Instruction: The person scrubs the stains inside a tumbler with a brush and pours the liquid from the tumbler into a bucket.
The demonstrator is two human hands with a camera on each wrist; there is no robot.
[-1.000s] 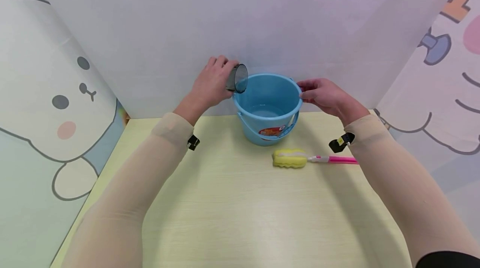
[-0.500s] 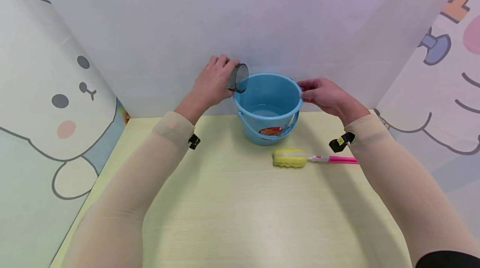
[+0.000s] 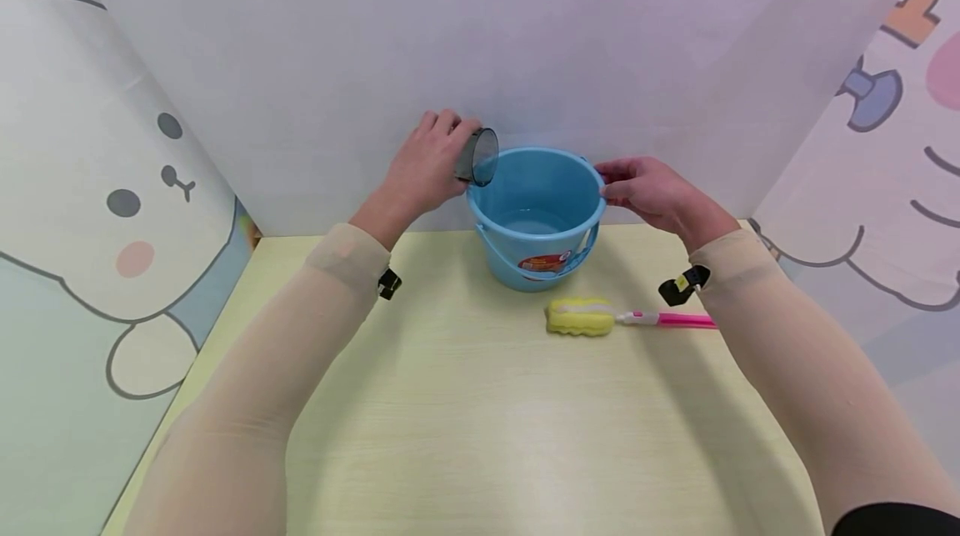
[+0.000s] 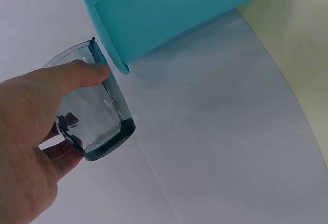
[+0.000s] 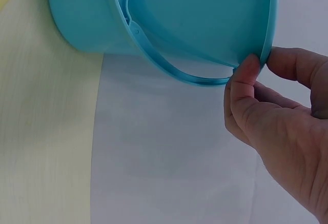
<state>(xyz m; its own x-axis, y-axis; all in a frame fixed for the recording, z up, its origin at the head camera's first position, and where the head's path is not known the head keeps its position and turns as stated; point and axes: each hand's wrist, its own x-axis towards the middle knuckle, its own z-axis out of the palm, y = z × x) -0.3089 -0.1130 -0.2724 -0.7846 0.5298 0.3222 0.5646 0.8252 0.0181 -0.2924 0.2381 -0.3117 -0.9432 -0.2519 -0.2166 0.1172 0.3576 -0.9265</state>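
Observation:
A blue plastic bucket [image 3: 498, 259] with a red label stands on the table at the back wall, its handle hanging down in front. My left hand [image 3: 422, 167] grips a grey see-through cup [image 4: 97, 114] at the bucket's left rim. The cup lies tipped on its side, mouth toward the bucket's inside; in the left wrist view my thumb runs along its wall and other fingers reach behind it. On the opposite side, my right hand [image 3: 651, 192] pinches the bucket's rim between thumb and fingers, close to the handle [image 5: 177, 74] in the right wrist view.
In front of the bucket lies a brush with a yellow sponge head [image 3: 580, 317] and a pink and white handle [image 3: 678, 320], partly behind the right sleeve. White walls with cartoon prints enclose the pale wooden table [image 3: 480, 428] at the back and sides.

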